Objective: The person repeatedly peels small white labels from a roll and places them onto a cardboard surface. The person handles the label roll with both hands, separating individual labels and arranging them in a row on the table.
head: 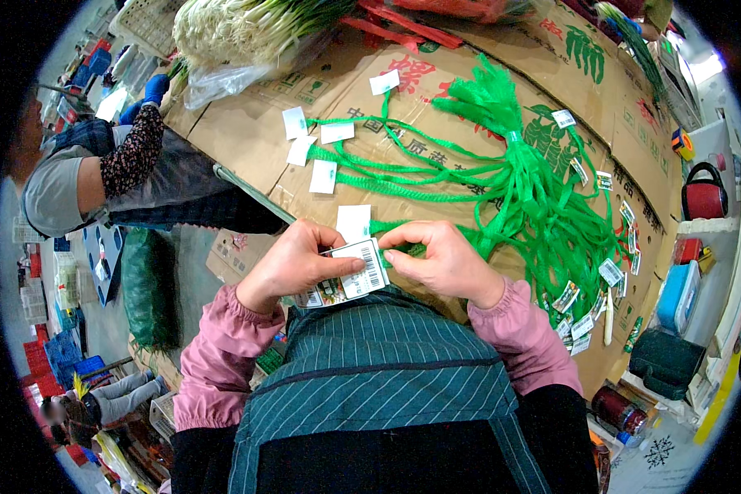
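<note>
Between the thumb and fingers of my left hand (302, 262) is a printed barcode label (365, 267), apparently with further labels beneath it. My right hand (441, 259) pinches the end of a green mesh strip at the label's right edge. Just above the two hands a blank white label (354, 223) hangs on another mesh strip. A bundle of green mesh net bags (522, 167), tied near its top, lies on flattened cardboard (432, 68). Its strips fan out leftward to white labels (323, 176) and down to the right, where several printed labels (582, 327) are attached.
Spring onions (241, 31) lie at the cardboard's top left, near red strips (407, 25). A co-worker with blue gloves (155, 89) is at the left. A large green net sack (149, 290) stands on the floor. A red kettle (704, 191) and black case (667, 364) sit at right.
</note>
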`<state>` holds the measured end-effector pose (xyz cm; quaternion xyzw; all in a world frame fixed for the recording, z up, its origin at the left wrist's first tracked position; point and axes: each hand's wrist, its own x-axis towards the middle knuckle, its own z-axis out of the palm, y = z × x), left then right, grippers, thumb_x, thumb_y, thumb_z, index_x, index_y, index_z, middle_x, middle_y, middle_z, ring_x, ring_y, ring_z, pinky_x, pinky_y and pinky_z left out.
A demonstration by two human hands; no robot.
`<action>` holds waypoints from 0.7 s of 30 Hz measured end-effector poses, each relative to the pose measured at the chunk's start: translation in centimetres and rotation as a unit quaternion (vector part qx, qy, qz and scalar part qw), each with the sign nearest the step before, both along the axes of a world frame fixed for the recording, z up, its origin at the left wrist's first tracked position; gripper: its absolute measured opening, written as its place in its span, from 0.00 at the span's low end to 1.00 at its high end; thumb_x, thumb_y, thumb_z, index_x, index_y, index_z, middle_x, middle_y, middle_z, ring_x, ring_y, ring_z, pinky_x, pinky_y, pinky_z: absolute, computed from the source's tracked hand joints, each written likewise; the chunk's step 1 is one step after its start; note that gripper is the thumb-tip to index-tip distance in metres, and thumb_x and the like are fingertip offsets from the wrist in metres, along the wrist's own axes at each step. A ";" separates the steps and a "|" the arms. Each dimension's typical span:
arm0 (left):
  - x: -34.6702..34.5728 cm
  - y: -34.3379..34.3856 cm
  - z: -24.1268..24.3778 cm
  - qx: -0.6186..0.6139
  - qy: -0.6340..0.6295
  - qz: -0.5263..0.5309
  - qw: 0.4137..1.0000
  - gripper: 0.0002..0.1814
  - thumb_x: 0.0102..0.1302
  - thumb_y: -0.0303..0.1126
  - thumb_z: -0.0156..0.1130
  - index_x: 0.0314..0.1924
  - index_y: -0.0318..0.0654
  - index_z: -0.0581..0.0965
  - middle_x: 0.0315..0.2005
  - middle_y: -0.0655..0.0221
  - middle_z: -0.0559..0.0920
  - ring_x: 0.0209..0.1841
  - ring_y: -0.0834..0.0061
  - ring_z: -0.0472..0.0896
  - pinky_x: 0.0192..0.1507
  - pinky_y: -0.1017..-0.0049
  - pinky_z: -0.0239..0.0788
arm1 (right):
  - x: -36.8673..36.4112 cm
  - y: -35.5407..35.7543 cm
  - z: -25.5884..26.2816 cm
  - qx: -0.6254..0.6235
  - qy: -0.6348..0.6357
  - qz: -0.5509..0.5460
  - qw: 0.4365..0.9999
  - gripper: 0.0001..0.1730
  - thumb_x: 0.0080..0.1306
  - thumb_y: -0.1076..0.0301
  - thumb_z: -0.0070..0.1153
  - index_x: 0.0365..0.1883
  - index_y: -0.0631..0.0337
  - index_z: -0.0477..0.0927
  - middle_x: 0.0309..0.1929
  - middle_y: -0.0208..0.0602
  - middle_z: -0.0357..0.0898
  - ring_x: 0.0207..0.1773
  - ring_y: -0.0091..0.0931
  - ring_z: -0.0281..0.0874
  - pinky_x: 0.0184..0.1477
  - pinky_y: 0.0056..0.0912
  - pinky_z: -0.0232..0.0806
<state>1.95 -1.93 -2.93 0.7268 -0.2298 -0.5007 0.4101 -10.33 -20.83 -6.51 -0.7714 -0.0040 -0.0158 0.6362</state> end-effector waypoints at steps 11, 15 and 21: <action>0.0 -0.1 0.0 0.014 -0.018 -0.016 1.000 0.12 0.56 0.33 0.68 0.30 0.30 0.81 0.21 0.72 0.81 0.23 0.88 0.75 0.23 0.82 0.66 | 0.3 -0.2 1.0 0.038 0.069 0.023 0.997 0.13 0.57 0.68 0.57 0.39 0.67 0.80 0.33 0.40 0.82 0.36 0.23 0.79 0.40 0.27 0.69; -0.1 0.2 -0.3 0.005 -0.012 -0.017 1.000 0.12 0.57 0.34 0.68 0.30 0.30 0.81 0.20 0.73 0.80 0.21 0.88 0.73 0.22 0.81 0.65 | 0.3 0.1 -0.4 0.111 0.097 0.041 0.988 0.15 0.56 0.68 0.60 0.40 0.68 0.80 0.32 0.35 0.82 0.36 0.18 0.75 0.39 0.24 0.68; 0.0 0.1 -1.7 -0.003 -0.041 -0.061 0.997 0.12 0.57 0.35 0.67 0.27 0.31 0.80 0.15 0.74 0.77 0.20 0.88 0.70 0.21 0.80 0.62 | 0.6 0.3 -0.5 0.092 0.155 0.110 0.977 0.14 0.56 0.67 0.63 0.38 0.66 0.82 0.28 0.28 0.79 0.30 0.15 0.70 0.33 0.21 0.64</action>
